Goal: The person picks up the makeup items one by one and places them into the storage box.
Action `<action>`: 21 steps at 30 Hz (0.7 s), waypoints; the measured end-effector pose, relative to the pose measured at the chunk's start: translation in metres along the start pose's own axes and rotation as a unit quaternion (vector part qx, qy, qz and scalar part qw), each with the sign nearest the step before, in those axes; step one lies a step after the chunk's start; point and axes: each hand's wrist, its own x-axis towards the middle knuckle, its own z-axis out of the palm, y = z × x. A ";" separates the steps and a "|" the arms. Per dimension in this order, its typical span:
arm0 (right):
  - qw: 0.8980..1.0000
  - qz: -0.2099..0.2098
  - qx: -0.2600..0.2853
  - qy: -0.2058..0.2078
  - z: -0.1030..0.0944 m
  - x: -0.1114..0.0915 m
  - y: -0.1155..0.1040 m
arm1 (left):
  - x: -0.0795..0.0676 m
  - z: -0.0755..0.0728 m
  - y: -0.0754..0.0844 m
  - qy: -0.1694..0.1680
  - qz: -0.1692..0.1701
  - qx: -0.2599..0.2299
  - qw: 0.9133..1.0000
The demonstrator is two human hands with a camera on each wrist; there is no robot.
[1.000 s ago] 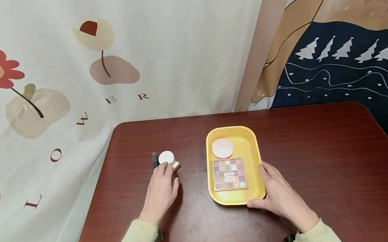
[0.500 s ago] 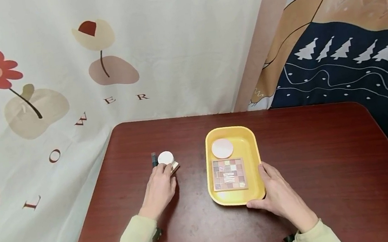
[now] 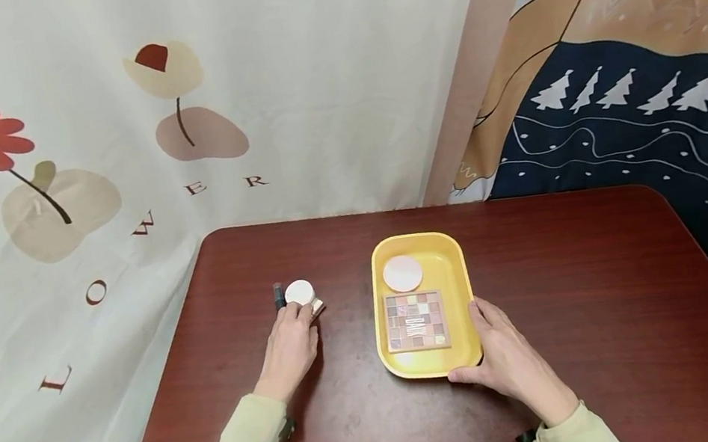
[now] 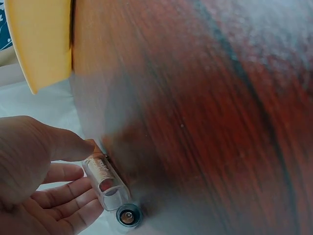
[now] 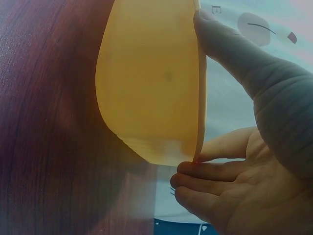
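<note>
At the left of the table, my left hand (image 3: pixel 287 351) reaches over small cosmetics. Its thumb and fingers pinch a clear lip gloss tube (image 4: pixel 105 181) in the left wrist view. Close by are a slim dark tube (image 3: pixel 279 296) and a round white container (image 3: pixel 299 292), partly covered by the fingertips. My right hand (image 3: pixel 513 361) grips the near right corner of a yellow tray (image 3: pixel 458 297), thumb at the near side and fingers along the right side. Inside the tray lie an eyeshadow palette (image 3: pixel 416 322) and a round pale pink case (image 3: pixel 402 273).
A dark red wooden table (image 3: pixel 580 280) bears everything. Behind it and along the left hangs a white curtain (image 3: pixel 322 89) with flower prints; a navy and tan printed cloth (image 3: pixel 640 128) hangs at the right.
The head view has shifted slightly. My left hand stays at the small cosmetics with only slight finger movement, and my right hand keeps its hold on the tray.
</note>
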 end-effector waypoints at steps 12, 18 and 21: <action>1.000 -0.008 -0.001 0.008 0.003 0.001 0.001 | 0.003 0.005 -0.003 -0.002 0.001 0.009 1.000; 1.000 -0.010 -0.001 0.014 0.003 0.001 0.001 | 0.005 0.007 -0.002 0.003 0.002 0.009 1.000; 1.000 -0.013 -0.001 0.018 0.003 0.001 0.001 | 0.007 0.008 -0.002 0.001 -0.002 0.006 1.000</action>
